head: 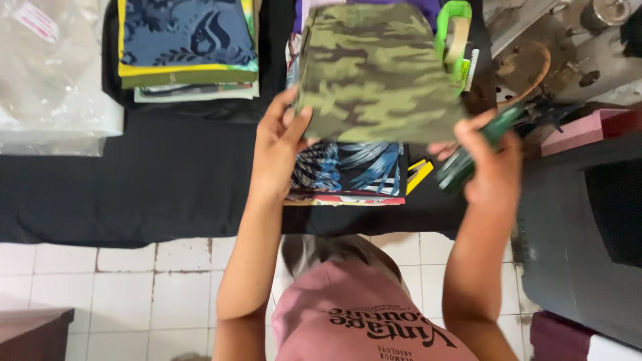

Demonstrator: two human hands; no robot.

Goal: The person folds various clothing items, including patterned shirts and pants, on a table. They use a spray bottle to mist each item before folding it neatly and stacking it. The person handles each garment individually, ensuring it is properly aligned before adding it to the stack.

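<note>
Black cloth (167,180) underlies camouflage fabric (374,73) hiding stacked prints (351,170).

Two hands in view: left hand (277,150) and right hand (491,167), one camouflage cloth piece (378,70) gripped between them, one green-handled tool (478,150) in the right. Two stacks of folded printed fabric: one stack (187,47) at upper left, one stack (348,170) under the camouflage piece; number of pieces per stack hard to count, perhaps three or four edges showing in each. One black table cover (134,180). One clear plastic bag (50,73). One green tape dispenser (453,33) with one roll. One pink block (578,130). One yellow strip (419,174)
</note>
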